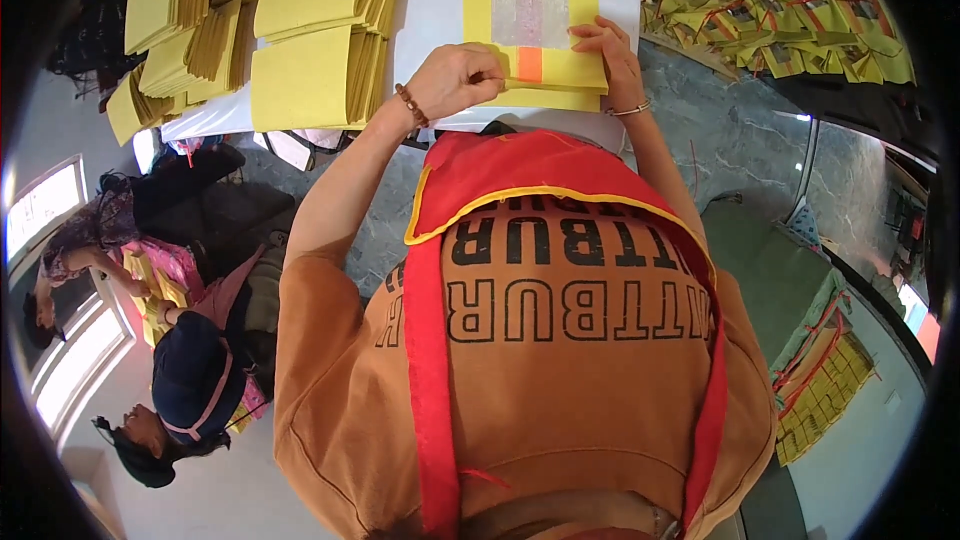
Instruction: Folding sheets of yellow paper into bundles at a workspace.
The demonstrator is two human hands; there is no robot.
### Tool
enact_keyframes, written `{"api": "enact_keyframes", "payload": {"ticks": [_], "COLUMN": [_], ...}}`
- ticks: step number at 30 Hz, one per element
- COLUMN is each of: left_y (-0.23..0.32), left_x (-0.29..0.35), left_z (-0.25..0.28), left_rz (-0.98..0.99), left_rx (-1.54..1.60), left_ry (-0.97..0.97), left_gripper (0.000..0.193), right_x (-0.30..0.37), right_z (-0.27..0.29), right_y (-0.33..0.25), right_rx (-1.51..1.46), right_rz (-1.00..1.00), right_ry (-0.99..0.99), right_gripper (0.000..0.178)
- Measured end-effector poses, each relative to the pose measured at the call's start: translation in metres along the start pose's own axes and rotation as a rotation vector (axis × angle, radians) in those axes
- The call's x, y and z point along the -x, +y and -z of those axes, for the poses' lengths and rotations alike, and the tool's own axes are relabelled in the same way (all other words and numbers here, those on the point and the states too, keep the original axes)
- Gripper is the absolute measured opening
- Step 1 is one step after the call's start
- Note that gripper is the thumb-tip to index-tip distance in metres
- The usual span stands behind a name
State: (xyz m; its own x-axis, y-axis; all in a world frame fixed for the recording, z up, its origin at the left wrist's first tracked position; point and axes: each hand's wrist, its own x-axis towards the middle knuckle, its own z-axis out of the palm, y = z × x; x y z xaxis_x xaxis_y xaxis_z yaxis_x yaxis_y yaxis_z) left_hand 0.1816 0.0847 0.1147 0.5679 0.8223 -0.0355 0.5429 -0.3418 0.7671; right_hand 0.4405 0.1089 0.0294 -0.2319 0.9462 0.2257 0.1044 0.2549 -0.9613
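On the white table in front of me lies a yellow paper sheet [585,15] with a silver square [525,5] and an orange strip [530,65] below it. My left hand [460,80], with a beaded bracelet at the wrist, is closed at the sheet's near left edge, its fingertips pinching the paper. Along that near edge the paper shows a fold or a second layer. My right hand [612,52], a bangle on its wrist, rests at the sheet's right edge with fingers stretched out over the paper.
Stacks of folded yellow paper [310,70] stand left of the sheet on the white table [430,10]. Yellow bundles with red ties [770,20] lie at the far right. More yellow bundles [825,400] sit lower right. Two people [190,380] handle yellow paper at the left.
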Motion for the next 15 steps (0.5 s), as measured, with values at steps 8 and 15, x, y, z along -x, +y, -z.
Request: {"api": "enact_keyframes", "payload": {"ticks": [8, 15], "left_y": [-0.0035, -0.0076], "left_x": [-0.0002, -0.0039], "left_z": [-0.0004, 0.0009], "left_rz": [0.158, 0.266], "left_rx": [0.207, 0.387], "left_ry": [-0.024, -0.052], "left_gripper": [0.011, 0.012], "right_x": [0.0007, -0.0012], "right_z": [-0.0014, 0.0043], "right_y": [0.0037, 0.005], "right_rx": [-0.1, -0.027], "right_rz": [-0.035, 0.013], "right_ry": [0.011, -0.044], "right_gripper": [0.051, 0.058]}}
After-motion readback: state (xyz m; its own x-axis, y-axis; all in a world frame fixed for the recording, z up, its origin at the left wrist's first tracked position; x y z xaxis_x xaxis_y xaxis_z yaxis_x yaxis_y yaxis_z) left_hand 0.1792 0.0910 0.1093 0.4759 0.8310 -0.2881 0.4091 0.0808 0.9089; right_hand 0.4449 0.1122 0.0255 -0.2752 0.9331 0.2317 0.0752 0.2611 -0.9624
